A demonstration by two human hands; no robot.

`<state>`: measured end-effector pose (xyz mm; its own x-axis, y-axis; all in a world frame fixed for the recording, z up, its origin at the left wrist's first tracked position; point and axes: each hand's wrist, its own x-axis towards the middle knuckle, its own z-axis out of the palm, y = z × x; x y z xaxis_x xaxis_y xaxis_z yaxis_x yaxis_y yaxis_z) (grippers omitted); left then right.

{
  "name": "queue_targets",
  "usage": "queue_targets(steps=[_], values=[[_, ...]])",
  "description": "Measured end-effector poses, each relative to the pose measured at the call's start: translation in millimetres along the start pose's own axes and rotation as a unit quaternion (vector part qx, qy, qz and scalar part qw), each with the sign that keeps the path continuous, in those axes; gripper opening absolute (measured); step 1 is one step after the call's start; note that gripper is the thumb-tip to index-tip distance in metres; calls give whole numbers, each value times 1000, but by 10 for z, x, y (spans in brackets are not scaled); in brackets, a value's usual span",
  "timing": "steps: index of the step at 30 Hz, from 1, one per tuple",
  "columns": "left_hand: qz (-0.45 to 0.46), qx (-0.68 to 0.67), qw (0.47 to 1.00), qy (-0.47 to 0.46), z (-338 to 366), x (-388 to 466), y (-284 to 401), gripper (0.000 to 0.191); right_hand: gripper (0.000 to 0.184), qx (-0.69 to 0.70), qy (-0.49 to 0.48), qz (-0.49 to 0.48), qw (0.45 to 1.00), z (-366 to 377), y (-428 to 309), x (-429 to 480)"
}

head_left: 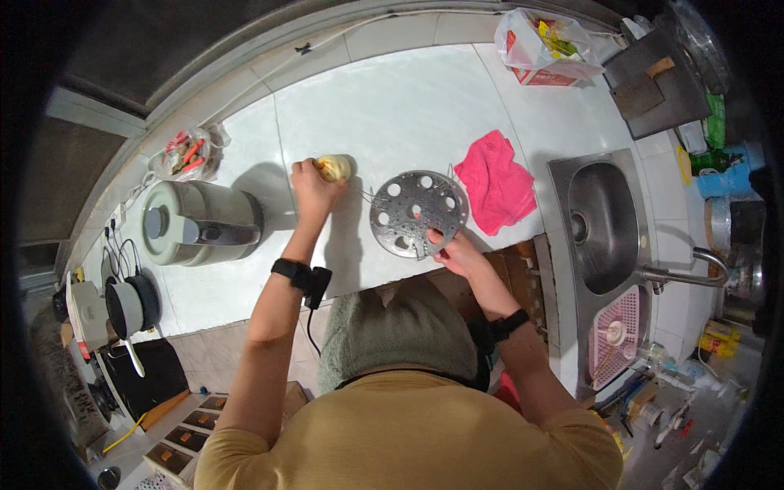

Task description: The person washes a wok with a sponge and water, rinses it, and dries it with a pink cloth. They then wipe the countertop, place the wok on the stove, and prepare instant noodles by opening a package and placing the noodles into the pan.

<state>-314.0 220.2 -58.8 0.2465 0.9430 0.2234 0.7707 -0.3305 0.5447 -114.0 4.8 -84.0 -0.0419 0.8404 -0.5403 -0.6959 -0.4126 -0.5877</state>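
My left hand (317,185) is closed around a pale, rounded item (334,167) with a yellow-brown patch, perhaps a bun; I cannot tell exactly. Just right of it, my right hand (456,251) grips the near rim of a round metal steaming rack (416,213) with large holes and thin wire legs or handles. Wet drops show on the rack, which is near the counter's front edge. To the right of the rack lies a crumpled pink cloth (496,182).
A pale green electric appliance (202,223) stands at left, a plastic bag (190,153) behind it. Pans (125,306) are farther left. At right are a steel sink (603,226), its faucet (686,275) and a pink drain basket (615,337). A bagged box (545,52) stands at the back.
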Motion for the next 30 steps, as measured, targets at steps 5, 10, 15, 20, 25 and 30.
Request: queue_targets(steps=[5,10,15,20,25,30], values=[[3,25,1000,-9,18,-47,-7,67,24,-138,76,12,987,-146,-112,19],[64,5,998,-4,-225,-244,147,67,22,-235,67,92,965,-163,-332,-280],[133,5,987,-93,-498,-839,491,45,38,-651,230,-196,696,-112,-829,-476],[209,-48,950,-229,-387,-1336,915,43,48,-760,322,-312,471,-276,-993,101],[241,-19,939,-244,-11,-1450,1080,29,50,-655,274,-372,598,-400,-1310,179],[271,11,931,-246,104,-1519,984,23,49,-651,207,-446,579,291,-1291,-247]])
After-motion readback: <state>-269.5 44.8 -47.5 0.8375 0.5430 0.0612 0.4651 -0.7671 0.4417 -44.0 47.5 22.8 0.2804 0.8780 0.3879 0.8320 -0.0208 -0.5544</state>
